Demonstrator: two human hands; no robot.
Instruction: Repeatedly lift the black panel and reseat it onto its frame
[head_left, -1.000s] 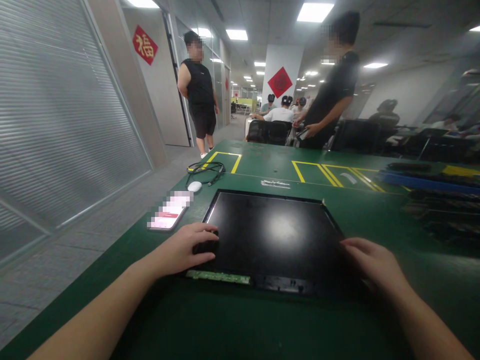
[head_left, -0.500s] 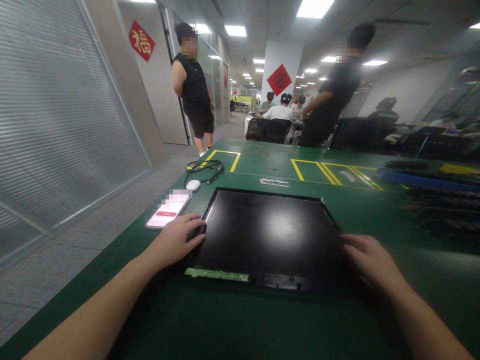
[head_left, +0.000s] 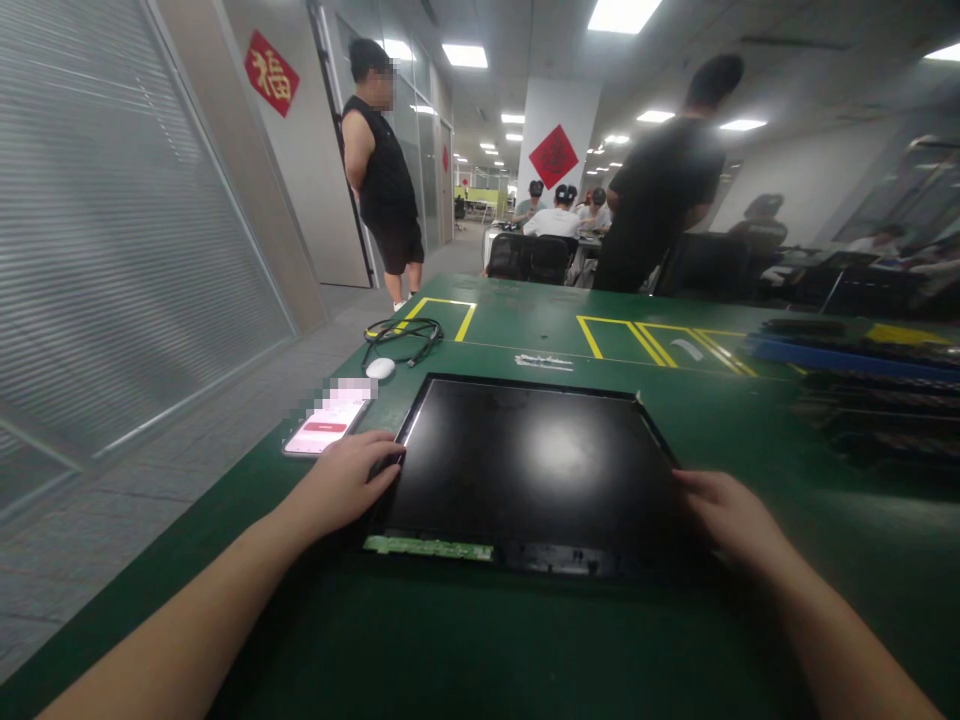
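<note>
A black display panel [head_left: 517, 460] lies face up on the green table [head_left: 465, 640], its glossy screen reflecting a ceiling light. A strip of green circuit board [head_left: 429, 548] shows along its near edge, at the left. My left hand [head_left: 349, 480] grips the panel's left edge, its fingertips on the frame. On the opposite side my right hand [head_left: 731, 510] holds the right edge, with some fingers hidden under or behind it.
Left of the panel lie a lit phone [head_left: 327, 425], a white mouse-like object [head_left: 380, 369] and a coiled black cable [head_left: 409, 340]. Dark stacked parts [head_left: 885, 400] sit at the right. Yellow tape [head_left: 589, 338] marks the far side. Two people stand beyond the table.
The view shifts slightly, moving everything a little left in the picture. Both hands stay on the panel's edges. The standing person at the right has turned and drawn an arm in.
</note>
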